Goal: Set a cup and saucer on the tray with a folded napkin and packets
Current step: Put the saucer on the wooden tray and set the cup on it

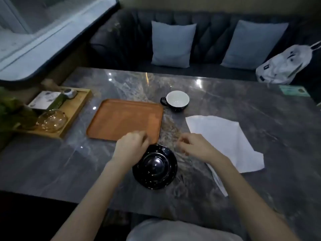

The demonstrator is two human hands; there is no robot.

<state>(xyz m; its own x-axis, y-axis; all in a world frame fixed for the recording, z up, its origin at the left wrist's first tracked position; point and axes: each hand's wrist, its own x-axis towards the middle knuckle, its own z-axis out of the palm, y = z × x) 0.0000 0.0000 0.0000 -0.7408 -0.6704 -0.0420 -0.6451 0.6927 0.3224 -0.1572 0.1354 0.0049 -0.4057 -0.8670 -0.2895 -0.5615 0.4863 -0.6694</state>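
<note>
Saucer (155,169), black, lies on table (243,101) just before empty tray (125,119); left hand (131,146) and right hand (192,146) are held loosely curled, gripping nothing. Lifting onto tray is judged next; cup (176,100) and napkin (224,140) await.

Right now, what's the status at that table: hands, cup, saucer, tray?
Both hands over the saucer, no grip yet. Tray bare. Cup beside it on the table, napkin unfolded. Nothing in the way.
</note>
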